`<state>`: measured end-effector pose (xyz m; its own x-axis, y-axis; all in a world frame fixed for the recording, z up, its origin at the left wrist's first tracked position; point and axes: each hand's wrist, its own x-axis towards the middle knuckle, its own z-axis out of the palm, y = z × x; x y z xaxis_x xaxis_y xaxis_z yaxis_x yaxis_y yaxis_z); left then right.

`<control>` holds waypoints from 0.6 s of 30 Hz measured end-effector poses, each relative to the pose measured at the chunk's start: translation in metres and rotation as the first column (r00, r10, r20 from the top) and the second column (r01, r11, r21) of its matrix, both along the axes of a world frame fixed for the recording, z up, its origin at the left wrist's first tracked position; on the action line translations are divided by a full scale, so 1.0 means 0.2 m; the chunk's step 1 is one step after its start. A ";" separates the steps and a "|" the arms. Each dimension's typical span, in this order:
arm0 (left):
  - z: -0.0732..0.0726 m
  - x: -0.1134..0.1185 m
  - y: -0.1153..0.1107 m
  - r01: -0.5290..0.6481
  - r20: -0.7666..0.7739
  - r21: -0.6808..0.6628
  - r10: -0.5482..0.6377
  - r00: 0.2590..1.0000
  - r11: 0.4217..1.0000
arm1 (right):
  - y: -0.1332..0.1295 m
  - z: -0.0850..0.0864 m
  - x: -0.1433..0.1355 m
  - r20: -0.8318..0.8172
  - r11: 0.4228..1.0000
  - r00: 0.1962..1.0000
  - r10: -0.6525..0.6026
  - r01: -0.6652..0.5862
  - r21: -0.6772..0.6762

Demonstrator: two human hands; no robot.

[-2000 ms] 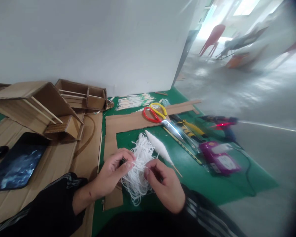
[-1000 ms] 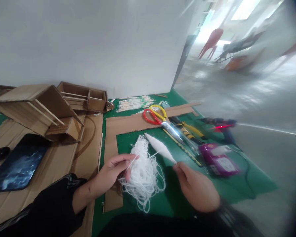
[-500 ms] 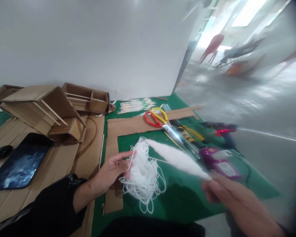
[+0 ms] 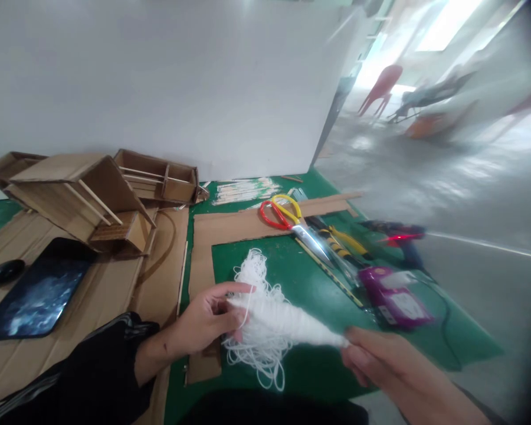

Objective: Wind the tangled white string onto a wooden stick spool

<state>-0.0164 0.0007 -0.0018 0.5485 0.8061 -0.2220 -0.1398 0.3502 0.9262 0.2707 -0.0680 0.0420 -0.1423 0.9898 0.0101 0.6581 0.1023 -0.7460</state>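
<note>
My right hand (image 4: 376, 357) pinches the narrow right tip of a spindle-shaped bundle wound with white string (image 4: 303, 324). The bundle lies nearly level, slanting slightly down to the right, and its other end reaches my left hand (image 4: 207, 316). A strand of the string runs over the fingers of that hand, which are bent with thumb and forefinger close together. Beneath both, a loose tangled heap of white string (image 4: 253, 268) rests on the green table (image 4: 230, 248), partly hidden by the bundle. Scissors (image 4: 287, 219) with one red and one yellow handle lie beyond the heap.
Cardboard boxes with sticks (image 4: 77, 192) and a dark tablet-like panel (image 4: 39, 289) are on the left. A cardboard strip frame (image 4: 201, 265), pliers (image 4: 347, 239), a glue gun (image 4: 400, 233) and a purple packet (image 4: 393, 298) lie around. A white wall (image 4: 159, 82) stands behind.
My right hand has swung the wound bundle left and down, bringing its far tip to my left hand. The left hand has shifted slightly right. The scissors and tools stay put.
</note>
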 end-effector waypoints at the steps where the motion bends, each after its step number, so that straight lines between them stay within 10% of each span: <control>1: 0.00 0.00 0.00 0.003 0.001 -0.023 -0.003 1.000 1.000 | 0.00 0.00 -0.03 -0.023 0.998 0.998 0.058 -0.059 -0.037; 18: 0.02 -0.03 0.00 0.058 0.136 -0.029 -0.053 0.989 0.998 | 0.05 -0.09 -0.35 -0.219 0.927 0.927 0.303 -0.340 -0.156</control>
<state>-0.0217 0.0005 0.0015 0.6189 0.7672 -0.1686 -0.2421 0.3905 0.8882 0.2000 -0.0575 0.0240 -0.4672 0.8769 -0.1130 0.4588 0.1312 -0.8788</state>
